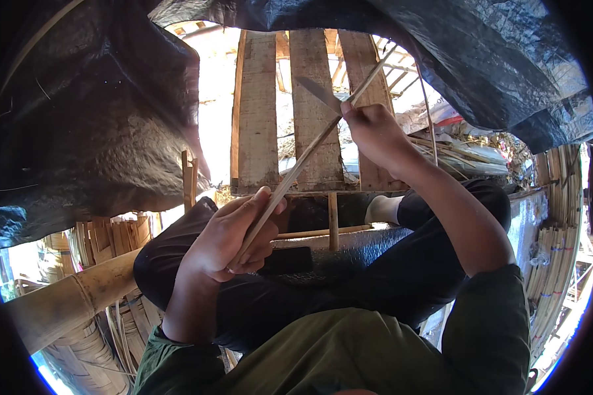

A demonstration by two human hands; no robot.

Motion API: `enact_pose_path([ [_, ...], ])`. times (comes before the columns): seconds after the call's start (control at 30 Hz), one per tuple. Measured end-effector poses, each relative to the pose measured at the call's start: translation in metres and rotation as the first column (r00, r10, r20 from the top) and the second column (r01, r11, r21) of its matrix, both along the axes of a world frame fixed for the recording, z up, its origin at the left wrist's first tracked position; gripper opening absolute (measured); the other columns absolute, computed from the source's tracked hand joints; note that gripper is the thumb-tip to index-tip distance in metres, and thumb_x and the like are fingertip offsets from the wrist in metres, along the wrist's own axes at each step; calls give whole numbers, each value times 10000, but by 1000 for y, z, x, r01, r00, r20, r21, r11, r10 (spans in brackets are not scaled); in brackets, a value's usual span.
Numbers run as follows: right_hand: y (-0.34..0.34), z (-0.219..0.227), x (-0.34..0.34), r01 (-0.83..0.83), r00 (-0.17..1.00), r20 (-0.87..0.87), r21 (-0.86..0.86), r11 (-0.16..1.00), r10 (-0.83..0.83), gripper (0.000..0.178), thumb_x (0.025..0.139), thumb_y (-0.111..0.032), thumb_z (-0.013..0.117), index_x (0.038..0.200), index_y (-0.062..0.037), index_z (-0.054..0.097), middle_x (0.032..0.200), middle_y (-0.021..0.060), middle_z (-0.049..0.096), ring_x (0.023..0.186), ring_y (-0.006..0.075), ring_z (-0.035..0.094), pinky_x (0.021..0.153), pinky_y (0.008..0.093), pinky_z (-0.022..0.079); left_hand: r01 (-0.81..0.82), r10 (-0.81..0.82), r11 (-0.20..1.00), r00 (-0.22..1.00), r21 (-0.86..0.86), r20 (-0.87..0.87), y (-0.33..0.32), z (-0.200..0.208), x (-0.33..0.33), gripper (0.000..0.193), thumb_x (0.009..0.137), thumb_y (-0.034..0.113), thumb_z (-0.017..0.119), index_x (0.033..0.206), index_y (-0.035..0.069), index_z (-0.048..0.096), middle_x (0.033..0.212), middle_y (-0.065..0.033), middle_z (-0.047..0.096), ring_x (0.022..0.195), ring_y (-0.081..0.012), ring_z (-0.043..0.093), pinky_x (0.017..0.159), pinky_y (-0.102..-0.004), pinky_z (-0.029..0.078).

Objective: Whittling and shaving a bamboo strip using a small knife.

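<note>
A long, thin bamboo strip (298,168) slants from low left to far right in front of me. My left hand (234,236) is closed around its near end, the thumb lying along it. My right hand (379,137) is closed on a knife, whose grey blade (318,94) points away to the upper left and crosses the strip. The knife's handle is hidden inside the fist. Blade and strip meet right at the right thumb; whether the right fingers also touch the strip I cannot tell.
Wooden planks (257,112) stand ahead of my crossed legs. Dark plastic sheeting (99,131) hangs at left and upper right. A thick bamboo pole (79,299) lies at left, with woven bamboo below it. Bundled bamboo strips (553,276) stand at right. A dark flat object (287,261) lies between my legs.
</note>
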State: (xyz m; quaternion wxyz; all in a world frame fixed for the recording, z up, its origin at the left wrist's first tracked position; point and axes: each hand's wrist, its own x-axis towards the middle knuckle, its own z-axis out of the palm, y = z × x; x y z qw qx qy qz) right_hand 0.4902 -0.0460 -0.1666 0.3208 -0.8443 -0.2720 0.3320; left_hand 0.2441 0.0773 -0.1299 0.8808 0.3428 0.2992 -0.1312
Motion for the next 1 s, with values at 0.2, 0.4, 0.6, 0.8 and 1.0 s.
enact_pose_path([
  [0.2,-8,0,-8,-35,997,-74,-82,996,29,572,1040,-404,332,623,-61,519,514,48,507,412,143,476,429,364,408,6,-5,1000,999,24,-33,1,1,3,365,1068,361,297,1025,69,512,443,35,352,304,-46,267,277,-191,223],
  [0.4,-10,-9,-25,-35,988,155,96,995,19,555,1047,-423,359,606,-95,432,470,-19,368,408,96,372,441,326,318,7,-7,999,1000,-40,-1,5,-4,0,365,1066,374,304,1042,81,520,465,29,359,326,-54,272,289,-199,243],
  [0.6,-9,-7,-34,-33,996,86,95,995,25,547,1029,-393,389,642,-31,527,497,49,486,395,142,470,417,367,383,12,-12,1000,1000,3,-12,6,-4,1,364,1064,373,320,1033,69,517,465,31,355,332,-54,275,291,-199,239],
  [0.8,-8,-1,-23,-86,996,-29,109,990,90,606,1029,-454,352,658,-19,553,461,6,461,393,118,471,412,320,414,11,-11,1000,1000,-5,24,6,-3,0,369,1065,369,320,1028,59,517,469,28,358,334,-52,273,297,-203,244],
  [1.0,-4,5,-9,-21,994,-111,-50,999,15,631,1017,-548,341,604,-87,462,472,-2,406,386,73,385,365,303,306,6,-6,999,1000,42,-14,4,-2,0,367,1066,366,319,1029,61,520,472,27,361,334,-50,274,299,-201,247],
])
